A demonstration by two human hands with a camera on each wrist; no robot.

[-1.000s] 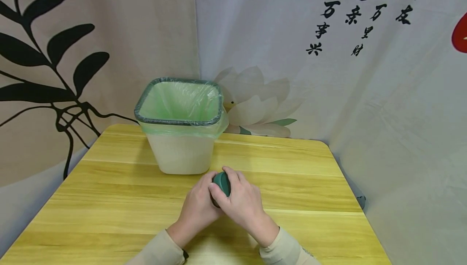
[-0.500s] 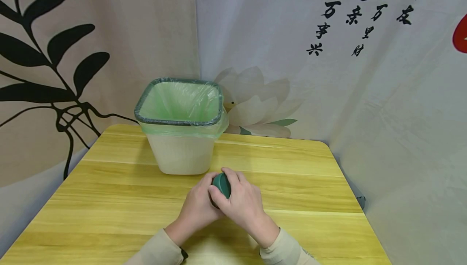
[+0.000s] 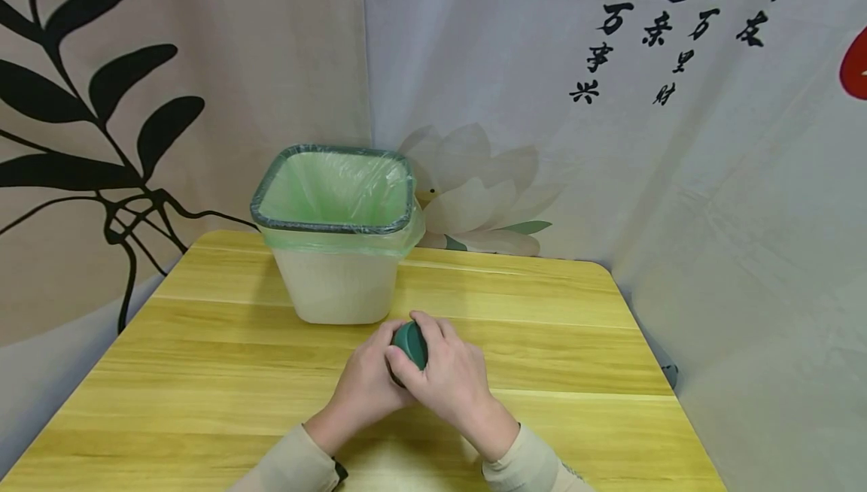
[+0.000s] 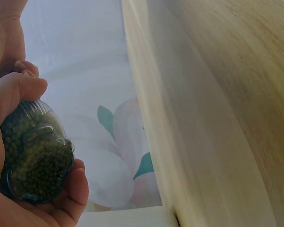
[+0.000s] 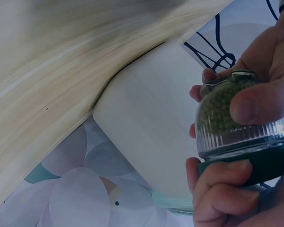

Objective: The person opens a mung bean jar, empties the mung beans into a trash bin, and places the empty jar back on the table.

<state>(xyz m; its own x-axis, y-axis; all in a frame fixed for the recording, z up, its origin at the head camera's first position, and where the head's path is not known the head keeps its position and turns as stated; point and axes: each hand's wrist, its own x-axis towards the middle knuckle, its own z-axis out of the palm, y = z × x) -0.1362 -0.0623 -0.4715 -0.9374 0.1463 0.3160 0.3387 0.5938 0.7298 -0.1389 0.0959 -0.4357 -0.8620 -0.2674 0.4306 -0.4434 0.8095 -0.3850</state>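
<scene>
Starting at the left with a dark plant print [image 3: 132, 82], then coming to a pale bin [image 3: 342, 289] with a green liner [image 3: 325, 242], upright on the tabletop [image 3: 203, 387]. In front of the bin, slightly right, cupping the clear body [image 5: 227, 137] of a jar [image 3: 410, 343] of green granules [image 4: 40, 170] in the left hand [image 3: 369, 379] and clasping its green lid [image 5: 270, 164] with the right hand [image 3: 450, 372]. Ending on black characters [image 3: 655, 27] and a red patch [image 3: 856, 71].
</scene>
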